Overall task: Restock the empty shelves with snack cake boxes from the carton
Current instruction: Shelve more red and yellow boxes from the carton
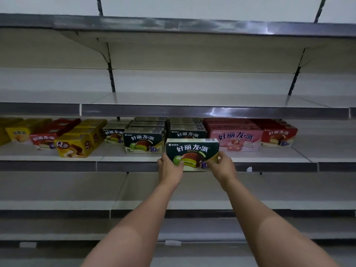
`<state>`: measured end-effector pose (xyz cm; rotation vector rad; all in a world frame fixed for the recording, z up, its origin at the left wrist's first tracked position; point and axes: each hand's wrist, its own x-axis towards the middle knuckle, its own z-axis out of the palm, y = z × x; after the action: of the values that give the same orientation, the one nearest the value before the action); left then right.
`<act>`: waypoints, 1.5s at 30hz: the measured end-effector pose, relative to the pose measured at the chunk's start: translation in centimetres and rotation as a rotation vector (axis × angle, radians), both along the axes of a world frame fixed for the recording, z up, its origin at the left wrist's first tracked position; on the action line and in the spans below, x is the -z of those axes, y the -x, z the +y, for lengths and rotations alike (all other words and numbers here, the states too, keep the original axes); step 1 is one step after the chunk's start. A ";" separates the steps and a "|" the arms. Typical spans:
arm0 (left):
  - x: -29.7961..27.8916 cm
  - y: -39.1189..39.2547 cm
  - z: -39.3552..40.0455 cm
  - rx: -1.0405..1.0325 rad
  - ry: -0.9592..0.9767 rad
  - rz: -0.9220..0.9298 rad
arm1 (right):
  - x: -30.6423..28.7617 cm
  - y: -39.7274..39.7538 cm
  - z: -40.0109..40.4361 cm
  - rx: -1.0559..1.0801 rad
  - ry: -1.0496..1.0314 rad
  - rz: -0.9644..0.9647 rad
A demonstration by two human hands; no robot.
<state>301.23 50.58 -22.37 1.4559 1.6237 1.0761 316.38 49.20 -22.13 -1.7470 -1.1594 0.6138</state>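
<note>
A dark green cardboard snack cake box is gripped at its lower corners by the left hand and right hand, at the white metal shelf front edge, bare shelf alongside.

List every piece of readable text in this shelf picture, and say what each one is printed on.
"好丽友·派": dark green cardboard box held by both hands.
"好丽友·派": pink cardboard box.
"Q蒂": yellow cardboard box.
Barcode digits and small print: too small to read.

glossy cardboard box, metal shelf
</note>
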 end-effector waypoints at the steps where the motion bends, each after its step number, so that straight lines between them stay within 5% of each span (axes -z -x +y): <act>1: 0.2 -0.2 1.0 -0.006 -0.017 -0.041 | -0.2 -0.1 0.9 -0.015 0.002 0.006; 5: 0.8 -0.3 5.4 -0.006 -0.035 -0.151 | -0.4 -0.1 5.1 -0.040 0.034 0.041; 16: 3.2 -0.9 13.4 0.068 0.037 0.021 | 1.7 -1.6 11.7 0.012 0.080 0.115; 25: 4.9 -1.8 15.7 -0.038 0.044 0.005 | 2.7 -2.3 14.2 -0.082 0.120 0.120; 33: 6.0 -3.4 16.8 -0.114 0.055 -0.206 | 4.0 -2.4 15.6 -0.078 0.042 0.124; 45: 5.3 -3.6 16.8 -0.126 0.078 -0.196 | 4.1 -3.2 15.1 -0.108 0.054 0.162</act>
<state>304.80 67.42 -27.68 1.1721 1.6144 1.1733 319.62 64.31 -26.28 -1.6544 -1.1373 0.8435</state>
